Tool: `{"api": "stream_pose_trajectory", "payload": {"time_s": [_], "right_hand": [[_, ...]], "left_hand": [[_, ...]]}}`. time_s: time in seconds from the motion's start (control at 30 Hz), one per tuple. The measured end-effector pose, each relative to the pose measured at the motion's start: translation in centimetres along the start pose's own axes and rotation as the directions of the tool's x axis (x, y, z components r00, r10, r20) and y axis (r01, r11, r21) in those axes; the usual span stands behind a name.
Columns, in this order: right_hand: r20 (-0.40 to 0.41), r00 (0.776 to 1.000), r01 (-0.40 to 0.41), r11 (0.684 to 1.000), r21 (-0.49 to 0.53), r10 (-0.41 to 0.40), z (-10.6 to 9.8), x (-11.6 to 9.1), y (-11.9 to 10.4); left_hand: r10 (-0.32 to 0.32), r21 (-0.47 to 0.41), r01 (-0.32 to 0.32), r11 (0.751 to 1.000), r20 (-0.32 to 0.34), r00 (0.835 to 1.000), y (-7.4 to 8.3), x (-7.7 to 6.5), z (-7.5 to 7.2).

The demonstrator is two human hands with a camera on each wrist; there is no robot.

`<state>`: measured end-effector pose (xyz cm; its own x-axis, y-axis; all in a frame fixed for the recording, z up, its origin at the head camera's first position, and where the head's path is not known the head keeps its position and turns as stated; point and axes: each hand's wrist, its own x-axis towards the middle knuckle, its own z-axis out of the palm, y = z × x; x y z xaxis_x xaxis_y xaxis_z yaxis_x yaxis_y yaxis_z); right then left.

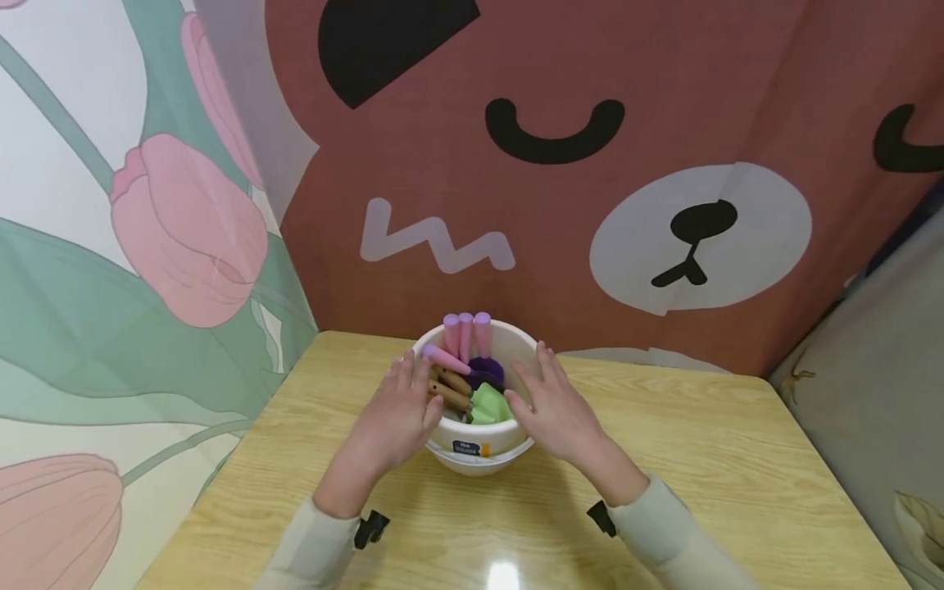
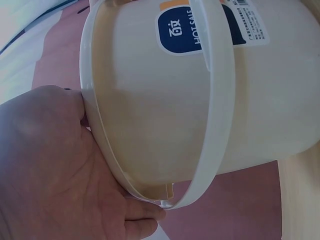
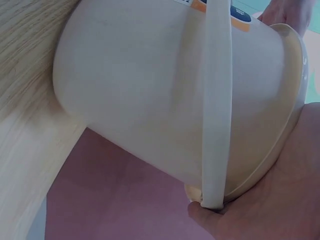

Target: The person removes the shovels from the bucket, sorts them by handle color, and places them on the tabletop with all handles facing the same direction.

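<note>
A white bucket [image 1: 509,444] stands on the table with its handle [image 2: 223,95] folded down against the front wall. Inside are several tools with pink handles [image 1: 465,336], a dark purple piece [image 1: 488,373], brown handles [image 1: 450,397] with dark spots, and a light green object [image 1: 490,405]; their lower parts are hidden. My left hand [image 1: 396,416] rests on the bucket's left rim, fingers mostly straight. On the right rim lies my right hand [image 1: 558,411], its fingers extended too. Both wrist views show the palms against the rim, near the handle's ends.
The light wooden table [image 1: 295,492] meets a fabric backdrop [image 1: 560,246] with a bear face just behind the bucket. A tulip-patterned cloth [image 1: 184,238] hangs along the left side, and a grey cloth [image 1: 878,360] along the right.
</note>
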<state>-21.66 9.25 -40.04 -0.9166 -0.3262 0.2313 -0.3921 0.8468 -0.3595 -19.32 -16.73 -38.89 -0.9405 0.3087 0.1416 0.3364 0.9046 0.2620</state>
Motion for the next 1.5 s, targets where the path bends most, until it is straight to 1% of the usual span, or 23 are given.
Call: {"api": "stream_pose_trajectory", "payload": {"time_s": [0.17, 0.4, 0.57, 0.77, 0.87, 0.97, 1.37, 1.5], "right_hand": [[0.001, 1.000, -0.028, 1.000, 0.005, 0.028, -0.5, -1.4, 0.3], [-0.026, 0.998, -0.053, 0.999, -0.004, 0.053, -1.0, -2.9, 0.7], [-0.050, 0.997, -0.060, 0.998, -0.015, 0.059, -1.3, -3.9, 1.0], [-0.071, 0.995, -0.066, 0.998, -0.019, 0.064, -1.5, -4.9, 1.3], [-0.078, 0.995, -0.068, 0.998, -0.019, 0.066, -1.6, -5.3, 1.5], [-0.082, 0.994, -0.068, 0.997, -0.023, 0.066, -1.8, -5.6, 1.6], [-0.076, 0.995, -0.067, 0.997, -0.041, 0.064, -1.9, -5.7, 1.9], [-0.083, 0.995, -0.059, 0.998, -0.036, 0.056, -1.9, -5.7, 1.9]], "left_hand": [[0.017, -0.010, -0.017, 1.000, -0.001, 1.000, 0.8, -0.1, 0.3], [0.045, -0.005, -0.045, 0.999, -0.018, 0.999, 2.0, -0.3, 0.6], [0.065, -0.006, -0.065, 0.998, -0.022, 0.998, 2.6, -0.5, 0.9], [0.064, -0.004, -0.064, 0.998, -0.007, 0.998, 3.5, -0.7, 1.0], [0.078, -0.002, -0.078, 0.997, -0.010, 0.997, 3.8, -0.8, 1.1], [0.090, 0.008, -0.090, 0.996, -0.013, 0.996, 4.1, -0.7, 1.2], [0.084, 0.024, -0.084, 0.996, 0.000, 0.996, 4.3, -0.7, 1.4], [0.091, 0.027, -0.090, 0.996, -0.012, 0.996, 4.3, -0.7, 1.4]]}}
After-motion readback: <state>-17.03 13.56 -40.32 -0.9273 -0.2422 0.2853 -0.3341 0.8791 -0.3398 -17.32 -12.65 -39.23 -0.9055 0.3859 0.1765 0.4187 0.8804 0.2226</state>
